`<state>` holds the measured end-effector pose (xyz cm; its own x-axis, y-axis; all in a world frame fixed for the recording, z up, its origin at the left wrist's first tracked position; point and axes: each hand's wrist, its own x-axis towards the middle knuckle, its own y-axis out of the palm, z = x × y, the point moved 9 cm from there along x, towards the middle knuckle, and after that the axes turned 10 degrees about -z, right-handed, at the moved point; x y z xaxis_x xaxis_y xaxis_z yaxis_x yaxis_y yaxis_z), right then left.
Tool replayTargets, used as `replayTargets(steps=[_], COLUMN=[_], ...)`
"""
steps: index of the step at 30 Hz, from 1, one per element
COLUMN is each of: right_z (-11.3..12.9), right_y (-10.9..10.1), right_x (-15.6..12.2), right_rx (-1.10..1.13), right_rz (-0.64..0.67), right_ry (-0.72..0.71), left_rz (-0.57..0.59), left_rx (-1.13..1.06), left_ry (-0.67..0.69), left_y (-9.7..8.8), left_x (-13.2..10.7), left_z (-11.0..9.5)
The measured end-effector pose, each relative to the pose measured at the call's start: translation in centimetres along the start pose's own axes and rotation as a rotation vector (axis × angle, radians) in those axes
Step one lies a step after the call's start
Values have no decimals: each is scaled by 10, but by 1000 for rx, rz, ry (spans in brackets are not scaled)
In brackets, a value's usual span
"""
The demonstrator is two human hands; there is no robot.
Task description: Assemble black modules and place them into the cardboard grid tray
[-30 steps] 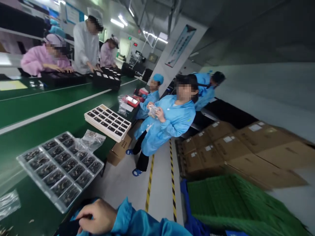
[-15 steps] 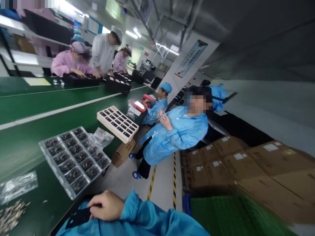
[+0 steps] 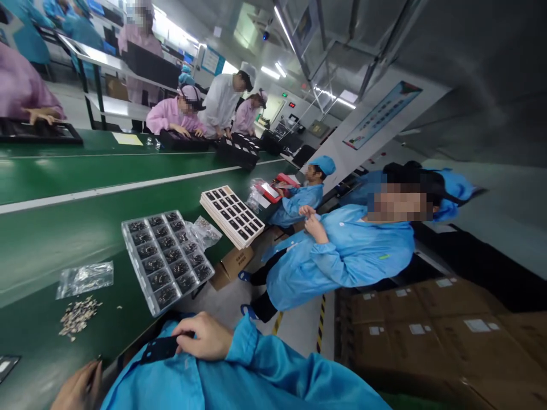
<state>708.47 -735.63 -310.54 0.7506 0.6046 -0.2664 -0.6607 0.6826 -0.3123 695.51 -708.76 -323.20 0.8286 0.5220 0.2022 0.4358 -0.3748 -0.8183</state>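
My right hand (image 3: 205,336) rests against the front of my blue smock, its fingers curled over the end of a flat black strip (image 3: 159,349) with small holes. At the bottom left edge my left hand (image 3: 81,387) shows only in part, by the table's edge, its fingers bent together. A tiny dark bit shows at its fingertip, too small to name. Beyond it lie a pile of small metal-looking pieces (image 3: 79,316) and a clear plastic bag (image 3: 85,279). A clear compartment box (image 3: 149,304) of small dark parts stands to the right of them.
On the green table (image 3: 55,228) are a stack of pale trays (image 3: 233,219) with dark rectangular pieces and another plastic bag (image 3: 205,230). A co-worker in a blue smock (image 3: 333,250) stands at right, near stacked cartons (image 3: 453,341). Co-workers in pink and white work across the table.
The view has swung left, so things sit farther right in the picture. My left hand has come into sight at the bottom left. My right hand keeps its hold on the black strip.
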Motion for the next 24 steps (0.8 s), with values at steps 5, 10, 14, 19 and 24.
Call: replayTargets(steps=[5,10,14,19,24], right_z=[-17,-51,-47,-43,-41], right_y=[-6,-11,-10,-9,-6], right_x=[-15,-10,-15,-13,-13], right_rx=[99,153,119,125,134], right_rz=[-115,-93,-43,-38,-29], right_ry=[8,94,75,80,43], left_rz=[29,82,31,199,359], left_rx=[150,359,451,781,869], left_ry=[-212,-368,-384,-356,-308], left_y=[-29,-24,-44,-77,-85], left_x=[37,56,64,82,90], left_z=[-21,22,29,43,48])
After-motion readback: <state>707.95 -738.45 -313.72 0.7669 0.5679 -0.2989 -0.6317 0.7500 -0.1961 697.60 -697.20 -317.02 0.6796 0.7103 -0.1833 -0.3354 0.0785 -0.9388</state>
